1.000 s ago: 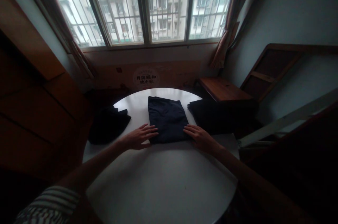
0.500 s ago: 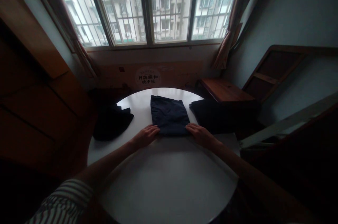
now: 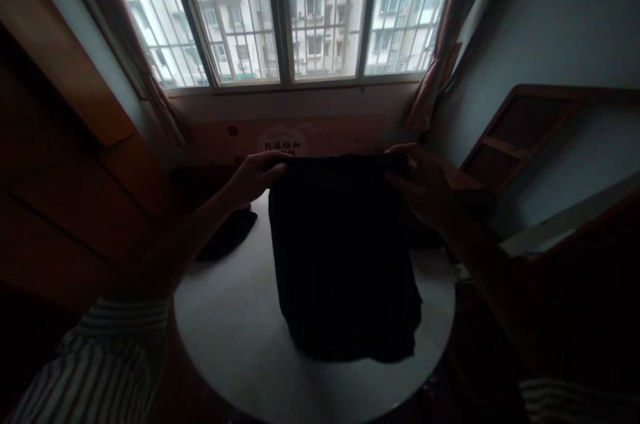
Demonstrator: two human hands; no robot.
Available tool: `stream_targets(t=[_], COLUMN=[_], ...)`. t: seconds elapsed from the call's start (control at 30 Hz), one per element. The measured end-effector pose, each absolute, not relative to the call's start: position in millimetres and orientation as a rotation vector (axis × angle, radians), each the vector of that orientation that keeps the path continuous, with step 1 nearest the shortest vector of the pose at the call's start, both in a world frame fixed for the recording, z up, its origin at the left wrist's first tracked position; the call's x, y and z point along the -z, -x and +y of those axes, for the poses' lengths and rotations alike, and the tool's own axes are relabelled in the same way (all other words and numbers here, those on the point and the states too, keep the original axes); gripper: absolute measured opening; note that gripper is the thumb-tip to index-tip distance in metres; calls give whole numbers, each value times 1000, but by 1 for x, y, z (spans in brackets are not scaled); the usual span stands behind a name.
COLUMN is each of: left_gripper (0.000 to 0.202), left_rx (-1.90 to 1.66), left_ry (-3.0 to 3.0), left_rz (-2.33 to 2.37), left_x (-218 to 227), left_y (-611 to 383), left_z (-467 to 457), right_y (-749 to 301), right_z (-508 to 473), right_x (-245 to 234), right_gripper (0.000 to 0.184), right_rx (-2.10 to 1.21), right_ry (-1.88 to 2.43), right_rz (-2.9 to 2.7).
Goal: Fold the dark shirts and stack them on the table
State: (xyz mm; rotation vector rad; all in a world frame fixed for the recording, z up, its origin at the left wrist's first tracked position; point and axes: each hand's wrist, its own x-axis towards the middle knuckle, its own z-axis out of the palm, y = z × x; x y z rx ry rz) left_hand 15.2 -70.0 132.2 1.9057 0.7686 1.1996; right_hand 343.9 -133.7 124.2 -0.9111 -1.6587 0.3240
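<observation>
Both my hands hold up a dark navy cloth garment (image 3: 345, 257) by its top edge, and it hangs down in front of me. Its lower end reaches the white round table (image 3: 235, 331), apparently resting there. My left hand (image 3: 255, 177) pinches the top left corner. My right hand (image 3: 417, 181) grips the top right corner. To the left, a dark crumpled cloth pile (image 3: 227, 234) lies partly hidden behind the hanging garment and my left forearm.
A large barred window (image 3: 280, 11) stands beyond the table, with a printed cardboard box (image 3: 310, 137) below it. A wooden bench (image 3: 450, 174) sits to the right, and a wooden cabinet (image 3: 60, 144) stands to the left.
My hands have lifted the flat folded navy garment off the table, and it now hangs open from their grip. The view has tilted slightly.
</observation>
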Motion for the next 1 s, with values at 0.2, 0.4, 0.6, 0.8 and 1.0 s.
stream_targets(t=[0.2,0.4,0.6,0.8,1.0], left_gripper=[26,30,49,49,57], left_rx=[-845,-819,-199,-296,-427], left_ry=[-1656,-2168,-2597,-2524,-2390], left_rz=[1030,1482,1374,1491,1620], left_x=[-59,16,71,89,76], left_y=[-20,-37,-52,-41,-27], left_z=[10,30,20,43,67], right_y=[-328,-280,-241,-249,-238], right_z=[-38,-18,-84,-151,-194], right_x=[-51,9,66,63,48], right_gripper=[44,45,63,62,79], right_rx=[-528,-313,-162,-415,-710], right_ry=[1378,1547,1286,1196,740], right_rz=[-1686,-2044,-2672,-2687,-2783])
